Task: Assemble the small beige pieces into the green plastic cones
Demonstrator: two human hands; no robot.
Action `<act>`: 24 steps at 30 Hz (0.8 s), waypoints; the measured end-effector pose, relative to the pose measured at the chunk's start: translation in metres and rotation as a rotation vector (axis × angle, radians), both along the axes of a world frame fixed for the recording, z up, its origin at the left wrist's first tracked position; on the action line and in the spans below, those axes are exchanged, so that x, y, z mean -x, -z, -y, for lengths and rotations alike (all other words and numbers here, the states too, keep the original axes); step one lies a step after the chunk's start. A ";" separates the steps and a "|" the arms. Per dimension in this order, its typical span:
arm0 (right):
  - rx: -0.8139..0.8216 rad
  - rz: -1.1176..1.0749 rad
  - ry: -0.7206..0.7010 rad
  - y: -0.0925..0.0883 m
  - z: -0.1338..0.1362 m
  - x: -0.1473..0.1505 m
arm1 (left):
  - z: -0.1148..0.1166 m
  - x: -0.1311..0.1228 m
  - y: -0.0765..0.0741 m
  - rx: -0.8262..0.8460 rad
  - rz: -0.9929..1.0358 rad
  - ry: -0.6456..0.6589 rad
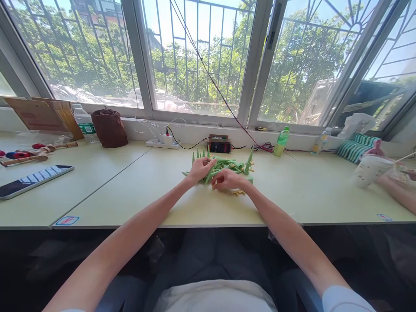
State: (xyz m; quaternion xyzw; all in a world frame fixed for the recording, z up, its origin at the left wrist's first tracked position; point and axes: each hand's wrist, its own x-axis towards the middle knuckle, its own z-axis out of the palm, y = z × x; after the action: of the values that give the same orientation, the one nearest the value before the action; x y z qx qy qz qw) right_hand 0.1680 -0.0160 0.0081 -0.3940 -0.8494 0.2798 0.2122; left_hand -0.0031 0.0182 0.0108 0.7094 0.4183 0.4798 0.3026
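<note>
Fingers (210, 164) at green pieces (227, 164), dark device (221, 147) close behind, green bottle (281, 142) rightward

We see smooth, plastic-looking green cones (248, 164) and a smooth, faintly glossy tabletop (312, 186). Our brown pouch (109, 129) looks like matt cloth, our green bottle (281, 142) glossy plastic.

Daylight enters through the windows (221, 65) beyond the grip; the sky (214, 24) washes out toward white. The table (292, 182) around the left hand (200, 170) and right hand (226, 179) is bright, with faint shadows. Below the table edge, nearer than the grip, detail sinks into darkness. Wide-angle distortion tilts the window frames at far left and right. Pixelation covers part of the device (221, 147) behind the hands. Pieces (229, 164) at the fingertips appear slightly soft.
</note>
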 end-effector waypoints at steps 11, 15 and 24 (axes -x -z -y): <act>0.001 0.020 0.080 -0.010 -0.007 -0.027 | 0.007 -0.001 -0.004 0.006 -0.041 0.020; 0.052 0.052 0.082 -0.018 -0.009 -0.040 | 0.007 -0.002 -0.004 -0.004 -0.031 0.030; 0.181 0.189 0.070 -0.028 -0.009 -0.067 | 0.009 -0.002 -0.004 -0.014 -0.052 0.036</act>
State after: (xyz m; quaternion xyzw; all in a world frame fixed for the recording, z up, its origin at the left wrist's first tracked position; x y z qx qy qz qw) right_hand 0.2347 -0.0067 0.0363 -0.4656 -0.8226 0.3093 0.1046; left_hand -0.0007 0.0087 0.0148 0.7312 0.4095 0.4588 0.2953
